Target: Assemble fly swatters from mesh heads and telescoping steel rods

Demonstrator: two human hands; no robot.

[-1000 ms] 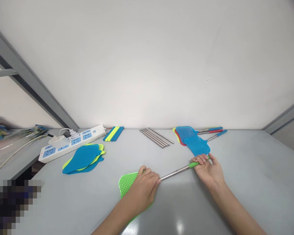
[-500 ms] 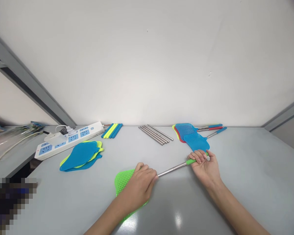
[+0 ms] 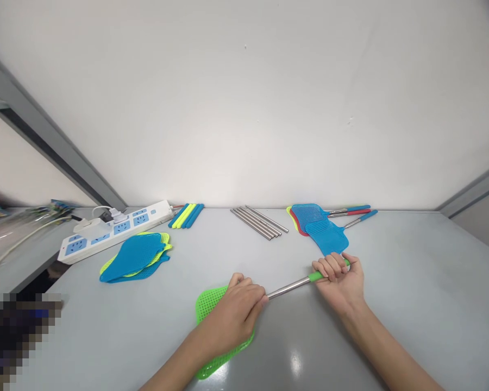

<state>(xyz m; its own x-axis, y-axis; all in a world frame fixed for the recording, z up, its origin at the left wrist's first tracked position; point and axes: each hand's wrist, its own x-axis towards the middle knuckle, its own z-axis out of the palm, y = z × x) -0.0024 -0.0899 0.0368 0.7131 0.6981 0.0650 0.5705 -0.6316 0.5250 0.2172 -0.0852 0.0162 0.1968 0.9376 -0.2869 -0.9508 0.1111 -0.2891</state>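
A fly swatter with a green perforated head, a metal rod and a green grip is between my two hands, low over the grey table. My left hand is closed around the neck, where the head meets the rod, and covers much of the head. The fingers of my right hand wrap the green grip at the other end. Just beyond my right hand lie several finished-looking swatters with blue, red and yellow heads, partly stacked.
Several bare metal rods lie at the table's back. Blue and yellow grips are lined up left of them. Blue and yellow swatter heads are piled beside a white power strip with plugs in it. A wall stands behind.
Both hands keep hold of the green swatter. My left hand and the head have shifted slightly to the right and down; my right hand is slightly lower.
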